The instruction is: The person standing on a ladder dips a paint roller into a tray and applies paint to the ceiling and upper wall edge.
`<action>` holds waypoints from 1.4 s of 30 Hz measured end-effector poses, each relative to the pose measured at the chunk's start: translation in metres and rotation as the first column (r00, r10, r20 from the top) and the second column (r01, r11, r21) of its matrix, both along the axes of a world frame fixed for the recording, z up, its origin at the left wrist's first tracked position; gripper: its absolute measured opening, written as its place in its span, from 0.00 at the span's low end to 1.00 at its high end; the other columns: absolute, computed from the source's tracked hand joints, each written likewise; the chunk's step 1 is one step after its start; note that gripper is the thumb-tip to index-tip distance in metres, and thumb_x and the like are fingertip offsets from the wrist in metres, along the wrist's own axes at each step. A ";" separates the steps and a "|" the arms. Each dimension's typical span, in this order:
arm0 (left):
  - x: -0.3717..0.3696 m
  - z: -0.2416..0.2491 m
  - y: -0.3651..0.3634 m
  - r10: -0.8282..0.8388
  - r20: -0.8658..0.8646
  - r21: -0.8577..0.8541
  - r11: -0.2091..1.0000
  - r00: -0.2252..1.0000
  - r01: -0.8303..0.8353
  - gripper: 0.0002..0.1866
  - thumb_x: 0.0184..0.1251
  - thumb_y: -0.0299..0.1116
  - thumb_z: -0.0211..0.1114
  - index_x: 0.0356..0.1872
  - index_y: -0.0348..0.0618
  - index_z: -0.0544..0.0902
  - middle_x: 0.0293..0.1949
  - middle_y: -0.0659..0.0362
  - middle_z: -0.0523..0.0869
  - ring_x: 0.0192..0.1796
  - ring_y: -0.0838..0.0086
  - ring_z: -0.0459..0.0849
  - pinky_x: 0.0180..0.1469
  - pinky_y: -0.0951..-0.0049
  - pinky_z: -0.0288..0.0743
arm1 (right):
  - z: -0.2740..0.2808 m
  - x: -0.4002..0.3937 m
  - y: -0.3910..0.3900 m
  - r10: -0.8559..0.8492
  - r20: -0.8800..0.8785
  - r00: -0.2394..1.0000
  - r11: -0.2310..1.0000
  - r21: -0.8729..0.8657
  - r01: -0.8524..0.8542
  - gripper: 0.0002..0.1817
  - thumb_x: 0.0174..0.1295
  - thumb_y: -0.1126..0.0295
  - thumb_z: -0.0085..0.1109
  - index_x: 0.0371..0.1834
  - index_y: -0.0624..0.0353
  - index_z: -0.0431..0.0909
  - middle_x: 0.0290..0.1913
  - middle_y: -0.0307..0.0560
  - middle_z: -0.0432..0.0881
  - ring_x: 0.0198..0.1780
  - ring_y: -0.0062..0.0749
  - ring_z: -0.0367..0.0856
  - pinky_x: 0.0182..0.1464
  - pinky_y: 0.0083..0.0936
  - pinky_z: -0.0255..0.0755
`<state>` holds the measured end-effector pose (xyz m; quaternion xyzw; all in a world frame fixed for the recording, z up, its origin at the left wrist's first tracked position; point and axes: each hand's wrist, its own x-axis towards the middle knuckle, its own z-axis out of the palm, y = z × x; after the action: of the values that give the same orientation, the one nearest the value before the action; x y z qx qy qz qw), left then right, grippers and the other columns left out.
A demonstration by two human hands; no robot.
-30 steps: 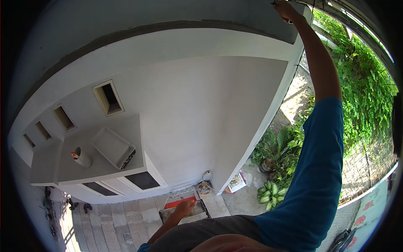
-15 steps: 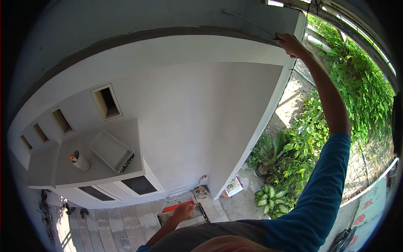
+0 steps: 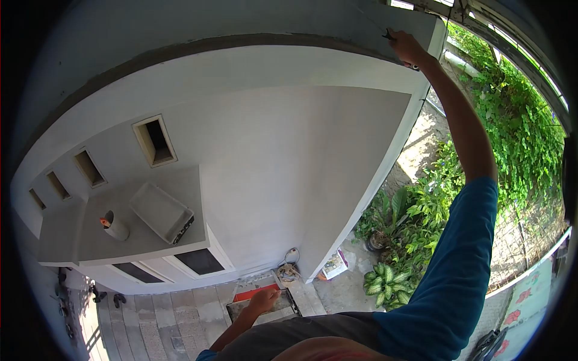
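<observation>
My right hand (image 3: 409, 49) is raised high at the upper right, beside the corner where the white beam meets the grey surface above it. Its fingers are closed round a dark-handled tool (image 3: 386, 34) with a long thin rod. The rod runs up and left across the grey surface, and its far end cannot be made out. Low in front of my body, my left hand (image 3: 263, 299) hangs with loosely bent fingers and nothing visible in it. Below it on the floor lies a red and dark flat box-like thing (image 3: 244, 295), partly hidden by that hand.
A pale tray (image 3: 161, 210) and a white container (image 3: 116, 228) with an orange-tipped thing stand on the grey ledge (image 3: 66, 237). Square openings (image 3: 155, 141) pierce the wall above. Potted plants (image 3: 385, 283) and a leafy hedge (image 3: 512, 120) are outside at right.
My right hand has moved a little up and left with the tool, whose rod now reaches higher on the grey surface. My left hand stays nearly in place.
</observation>
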<state>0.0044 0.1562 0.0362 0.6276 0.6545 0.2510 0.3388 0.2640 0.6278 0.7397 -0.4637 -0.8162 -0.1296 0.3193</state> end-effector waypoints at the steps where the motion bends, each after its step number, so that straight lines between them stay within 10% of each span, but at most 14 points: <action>1: -0.001 0.002 0.000 0.006 0.003 0.004 1.000 1.000 -0.006 0.25 0.77 0.53 0.54 0.31 0.40 0.81 0.29 0.44 0.83 0.37 0.47 0.84 0.39 0.49 0.74 | -0.015 0.002 -0.020 -0.017 -0.027 0.999 0.996 -0.087 0.015 0.27 0.76 0.62 0.49 0.77 0.49 0.63 0.13 0.40 0.67 0.09 0.28 0.69 0.12 0.30 0.68; 5: -0.003 0.001 0.001 -0.019 -0.004 -0.003 1.000 1.000 0.019 0.25 0.77 0.53 0.54 0.31 0.40 0.81 0.29 0.44 0.83 0.37 0.47 0.84 0.39 0.50 0.75 | -0.033 0.016 -0.053 -0.021 0.085 0.996 0.976 -0.212 0.038 0.25 0.75 0.65 0.48 0.75 0.53 0.65 0.15 0.45 0.74 0.12 0.35 0.77 0.13 0.32 0.73; 12: -0.003 -0.002 -0.003 0.012 0.026 0.052 0.999 1.000 -0.013 0.25 0.77 0.54 0.53 0.31 0.40 0.81 0.29 0.44 0.84 0.37 0.46 0.84 0.40 0.49 0.75 | 0.018 -0.005 -0.031 0.037 0.108 0.994 0.998 0.049 -0.042 0.17 0.74 0.65 0.46 0.58 0.65 0.73 0.16 0.51 0.75 0.13 0.39 0.79 0.17 0.36 0.77; 15: -0.003 -0.005 0.001 0.008 0.020 -0.003 1.000 1.000 -0.008 0.26 0.77 0.54 0.53 0.32 0.40 0.82 0.29 0.44 0.84 0.37 0.46 0.84 0.40 0.49 0.75 | 0.061 -0.031 0.003 -0.134 0.161 0.978 0.975 0.199 0.101 0.25 0.75 0.60 0.47 0.73 0.55 0.68 0.13 0.47 0.74 0.09 0.35 0.74 0.14 0.33 0.73; 17: -0.002 -0.005 -0.001 0.022 0.028 0.015 1.000 0.999 -0.023 0.26 0.77 0.54 0.53 0.32 0.40 0.81 0.29 0.44 0.84 0.38 0.46 0.84 0.40 0.49 0.75 | 0.086 -0.057 -0.047 -0.163 -0.056 0.985 0.984 -0.083 0.158 0.12 0.75 0.67 0.52 0.39 0.65 0.78 0.20 0.51 0.73 0.15 0.33 0.66 0.17 0.32 0.63; 18: -0.001 -0.005 -0.002 0.027 0.030 0.010 1.000 0.999 -0.027 0.26 0.77 0.54 0.53 0.32 0.40 0.81 0.29 0.44 0.84 0.38 0.46 0.84 0.40 0.49 0.75 | 0.086 -0.051 -0.022 -0.158 -0.053 0.986 0.984 -0.088 0.153 0.12 0.75 0.67 0.52 0.39 0.65 0.78 0.20 0.51 0.73 0.15 0.33 0.66 0.17 0.32 0.63; 20: -0.001 -0.004 -0.002 0.029 0.032 0.051 0.998 0.999 -0.031 0.26 0.77 0.54 0.53 0.32 0.40 0.81 0.29 0.44 0.84 0.38 0.46 0.85 0.41 0.49 0.75 | 0.089 -0.028 0.047 -0.007 0.107 0.994 0.992 0.126 -0.007 0.25 0.75 0.61 0.47 0.72 0.57 0.68 0.13 0.47 0.74 0.09 0.35 0.75 0.14 0.33 0.73; 30: -0.001 0.000 -0.001 -0.020 -0.018 -0.029 0.999 1.000 0.019 0.26 0.77 0.55 0.53 0.32 0.41 0.82 0.29 0.45 0.84 0.38 0.47 0.85 0.40 0.50 0.76 | 0.000 0.009 -0.082 -0.058 0.242 0.968 0.972 -0.209 0.110 0.25 0.75 0.64 0.49 0.74 0.52 0.67 0.14 0.44 0.74 0.10 0.32 0.75 0.15 0.35 0.73; 42: -0.001 -0.001 -0.002 0.027 -0.019 0.021 0.999 0.999 -0.027 0.26 0.77 0.56 0.53 0.33 0.41 0.83 0.30 0.45 0.85 0.39 0.47 0.86 0.41 0.50 0.76 | 0.015 -0.006 -0.014 -0.002 0.098 0.995 0.999 0.041 -0.002 0.26 0.74 0.65 0.47 0.74 0.58 0.66 0.27 0.55 0.82 0.12 0.38 0.78 0.16 0.35 0.76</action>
<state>0.0030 0.1540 0.0350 0.6246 0.6634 0.2564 0.3224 0.2578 0.6140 0.7544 -0.4501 -0.8280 -0.1692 0.2883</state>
